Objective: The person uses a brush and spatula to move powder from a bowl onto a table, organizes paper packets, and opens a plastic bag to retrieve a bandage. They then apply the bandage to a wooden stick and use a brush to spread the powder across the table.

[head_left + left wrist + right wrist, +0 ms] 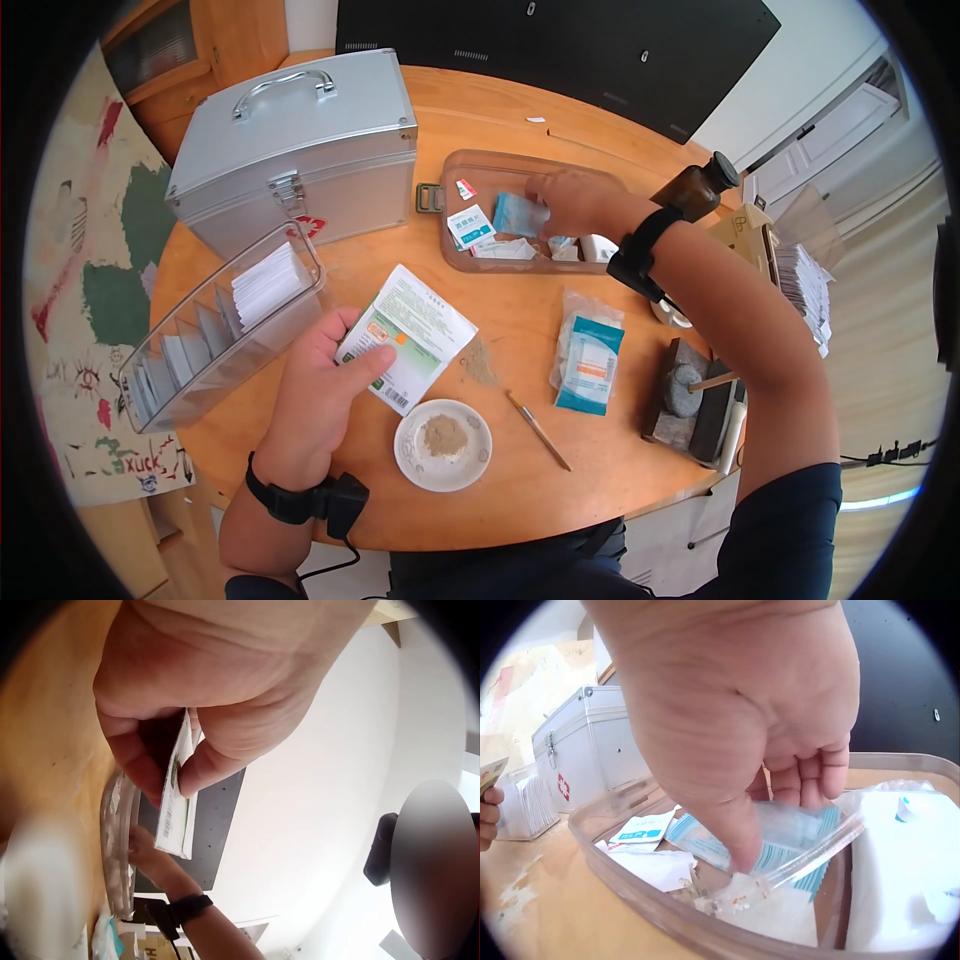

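Note:
My left hand (318,400) pinches a flat white-and-green printed packet (425,335) between thumb and fingers; the left wrist view shows this packet (177,814) edge-on. My right hand (585,205) reaches down into a brown translucent bin (615,889). There its thumb lies in front of a teal-and-clear sachet (705,841) and its fingers go behind the top edge. Around it in the bin are a small white-and-blue packet (641,827), white paper pieces and a white block (900,862). A small dish (405,465) of tan powder sits below the left hand's packet.
A silver case (300,150) stands back left, beside a clear divided box (300,245) of white packets. Nearer me lie a brush (540,432) and a teal packet (588,370) on a plastic bag. At right are a brown bottle (695,185) and a dark stone block (675,425).

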`<state>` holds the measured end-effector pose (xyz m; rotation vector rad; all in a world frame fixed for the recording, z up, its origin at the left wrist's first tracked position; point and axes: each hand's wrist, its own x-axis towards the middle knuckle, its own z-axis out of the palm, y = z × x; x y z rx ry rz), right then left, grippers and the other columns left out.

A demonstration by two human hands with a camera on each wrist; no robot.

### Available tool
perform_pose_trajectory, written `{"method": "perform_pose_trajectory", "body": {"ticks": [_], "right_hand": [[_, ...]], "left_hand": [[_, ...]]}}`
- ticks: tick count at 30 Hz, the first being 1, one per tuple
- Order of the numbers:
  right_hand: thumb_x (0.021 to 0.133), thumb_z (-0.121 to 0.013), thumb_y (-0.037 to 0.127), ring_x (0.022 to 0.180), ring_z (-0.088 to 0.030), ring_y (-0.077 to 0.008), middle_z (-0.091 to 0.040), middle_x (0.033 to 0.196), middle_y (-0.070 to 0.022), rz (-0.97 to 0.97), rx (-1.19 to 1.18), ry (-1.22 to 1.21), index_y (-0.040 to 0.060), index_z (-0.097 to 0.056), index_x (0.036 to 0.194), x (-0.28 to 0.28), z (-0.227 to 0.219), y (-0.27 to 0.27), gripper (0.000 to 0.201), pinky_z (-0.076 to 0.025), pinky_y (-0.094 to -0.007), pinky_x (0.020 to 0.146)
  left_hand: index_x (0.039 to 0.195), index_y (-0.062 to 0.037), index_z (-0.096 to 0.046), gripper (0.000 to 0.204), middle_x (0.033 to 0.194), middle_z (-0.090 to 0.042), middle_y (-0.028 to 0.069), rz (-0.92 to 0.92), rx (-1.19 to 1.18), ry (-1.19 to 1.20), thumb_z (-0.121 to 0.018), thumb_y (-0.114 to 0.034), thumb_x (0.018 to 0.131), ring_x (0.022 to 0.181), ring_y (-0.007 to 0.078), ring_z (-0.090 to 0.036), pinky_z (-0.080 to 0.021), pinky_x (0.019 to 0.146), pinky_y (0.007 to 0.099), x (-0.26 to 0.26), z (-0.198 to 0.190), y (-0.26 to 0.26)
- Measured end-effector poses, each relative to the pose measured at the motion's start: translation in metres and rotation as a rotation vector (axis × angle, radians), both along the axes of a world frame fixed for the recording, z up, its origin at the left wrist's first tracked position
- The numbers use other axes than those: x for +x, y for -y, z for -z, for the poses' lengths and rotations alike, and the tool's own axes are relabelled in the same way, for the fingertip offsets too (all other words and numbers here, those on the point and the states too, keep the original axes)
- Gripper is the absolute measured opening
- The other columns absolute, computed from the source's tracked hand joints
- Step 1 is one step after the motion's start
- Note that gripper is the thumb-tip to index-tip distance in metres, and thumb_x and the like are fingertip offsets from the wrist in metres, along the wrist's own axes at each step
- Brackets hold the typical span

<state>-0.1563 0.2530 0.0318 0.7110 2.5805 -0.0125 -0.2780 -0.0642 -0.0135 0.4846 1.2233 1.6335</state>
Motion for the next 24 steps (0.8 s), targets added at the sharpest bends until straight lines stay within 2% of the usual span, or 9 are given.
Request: {"method": "perform_pose_trajectory", "body": {"ticks": [3,5,9,11,15,18,20,24], "right_hand": [[0.076,-0.074,0.024,0.106,-0.060,-0.0292,-0.065,0.112,-0.0132,-0.034,0.035,-0.054,0.0075,-0.058,0.121,0.000,0.008,-0.012,0.050,-0.048,-0.0372,0.091],[0.078,-0.071,0.021,0.096,-0.063,-0.0303,-0.068,0.100,-0.0142,0.041,-0.055,-0.256,0.0065,-0.063,0.114,0.000,0.008,-0.019,0.040,-0.049,-0.0372,0.085],[0.079,-0.069,0.017,0.090,-0.064,-0.0289,-0.068,0.097,-0.0146,0.049,-0.115,-0.356,0.0039,-0.065,0.109,0.000,-0.001,-0.031,0.032,-0.049,-0.0362,0.081],[0.082,-0.067,0.013,0.083,-0.064,-0.0215,-0.068,0.090,-0.0112,0.078,-0.201,-0.479,0.0016,-0.066,0.103,0.003,-0.007,-0.035,0.024,-0.049,-0.0335,0.075],[0.080,-0.068,0.015,0.082,-0.065,-0.0241,-0.068,0.089,-0.0137,0.208,-0.272,-0.607,0.0008,-0.068,0.097,0.010,-0.026,-0.037,0.022,-0.050,-0.0350,0.076],[0.081,-0.068,0.013,0.077,-0.064,-0.0204,-0.068,0.086,-0.0128,0.285,-0.285,-0.787,-0.0005,-0.068,0.097,0.017,-0.044,-0.038,0.021,-0.050,-0.0321,0.071],[0.082,-0.068,0.012,0.074,-0.064,-0.0188,-0.068,0.085,-0.0121,0.279,-0.211,-0.872,-0.0015,-0.068,0.096,0.025,-0.058,-0.035,0.019,-0.050,-0.0300,0.069],[0.082,-0.068,0.012,0.076,-0.064,-0.0191,-0.068,0.085,-0.0120,0.333,-0.249,-0.908,-0.0020,-0.068,0.096,0.041,-0.087,-0.022,0.019,-0.051,-0.0302,0.070]], "left_hand": [[0.111,0.0007,-0.056,0.026,0.101,-0.066,0.0066,0.004,-0.013,0.008,-0.064,-0.002,0.087,0.088,0.0098,-0.063,-0.052,0.078,0.0253,0.000,0.001,-0.001],[0.111,0.0010,-0.056,0.026,0.102,-0.066,0.0067,-0.018,-0.002,0.017,-0.063,-0.002,0.087,0.088,0.0098,-0.063,-0.052,0.079,0.0251,0.000,0.001,-0.001],[0.112,0.0014,-0.056,0.025,0.102,-0.065,0.0066,0.005,-0.028,-0.011,-0.062,-0.001,0.088,0.089,0.0095,-0.063,-0.051,0.079,0.0246,0.000,-0.003,-0.001],[0.114,0.0019,-0.055,0.026,0.103,-0.065,0.0062,0.023,-0.058,-0.020,-0.059,-0.001,0.089,0.089,0.0091,-0.062,-0.051,0.080,0.0242,-0.001,-0.003,-0.001],[0.117,0.0024,-0.054,0.027,0.103,-0.064,0.0059,0.032,-0.083,0.005,-0.058,-0.002,0.090,0.089,0.0088,-0.062,-0.050,0.079,0.0239,-0.001,-0.002,0.001],[0.118,0.0027,-0.054,0.028,0.103,-0.064,0.0057,0.044,-0.035,-0.036,-0.057,-0.003,0.091,0.090,0.0087,-0.062,-0.050,0.079,0.0240,0.001,-0.006,0.000],[0.121,0.0026,-0.051,0.031,0.108,-0.063,0.0086,0.050,-0.026,-0.072,-0.053,0.000,0.091,0.095,0.0127,-0.062,-0.052,0.084,0.0278,0.003,-0.007,0.001],[0.119,0.0020,-0.054,0.028,0.106,-0.064,0.0061,-0.024,-0.030,-0.176,-0.053,-0.003,0.092,0.089,0.0099,-0.062,-0.051,0.077,0.0254,0.023,-0.039,-0.011]]}}
